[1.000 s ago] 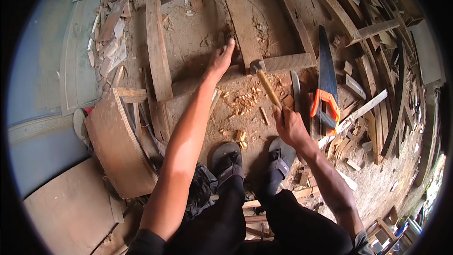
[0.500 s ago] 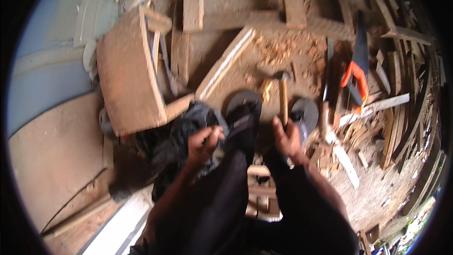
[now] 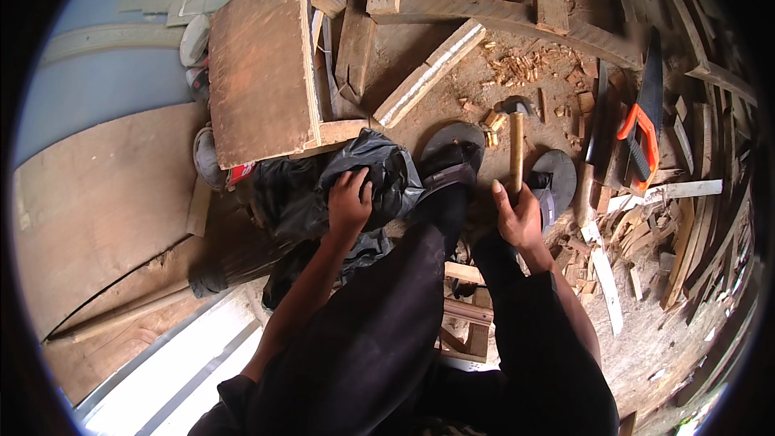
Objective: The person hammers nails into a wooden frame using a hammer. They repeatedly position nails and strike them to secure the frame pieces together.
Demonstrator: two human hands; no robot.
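**Hammer in one hand, black bag under the other**

Seen from above, a person crouches over a dirt floor strewn with wood scraps. The right hand (image 3: 518, 216) is closed around the lower end of a wooden-handled hammer (image 3: 515, 145), whose handle points away from the body, its dark head near a pile of wood chips (image 3: 521, 69). The left hand (image 3: 349, 203) presses, fingers curled, on a crumpled black plastic bag (image 3: 379, 173); whether it actually grips the bag is unclear. Between the hands sit two sandalled feet. An orange-handled handsaw (image 3: 642, 125) lies well to the right.
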